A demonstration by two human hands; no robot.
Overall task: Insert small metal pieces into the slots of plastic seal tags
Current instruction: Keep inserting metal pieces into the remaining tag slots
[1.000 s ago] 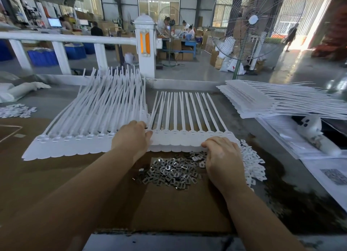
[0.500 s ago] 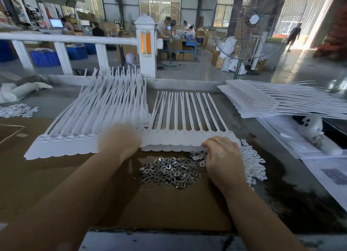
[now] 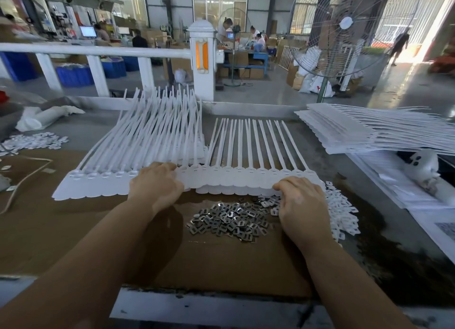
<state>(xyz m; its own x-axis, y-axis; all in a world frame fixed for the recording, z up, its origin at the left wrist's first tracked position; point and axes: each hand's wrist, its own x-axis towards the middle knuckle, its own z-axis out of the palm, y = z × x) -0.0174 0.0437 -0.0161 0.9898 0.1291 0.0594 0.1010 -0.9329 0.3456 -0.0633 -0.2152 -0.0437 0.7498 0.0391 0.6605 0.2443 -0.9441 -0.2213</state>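
Brown cardboard sheet (image 3: pixel 61 230) spread over the near table. On its far edge, white seal tags: a stacked fan (image 3: pixel 138 141) at left, a flat row (image 3: pixel 248 178) at right, straps pointing far. Left hand (image 3: pixel 156 187) curled over the heads where fan and row meet, gripping them. Right hand (image 3: pixel 301 205) curled on the row's near right edge, grasping it. Between the hands, just near of the row, a pile of small metal pieces (image 3: pixel 231 220).
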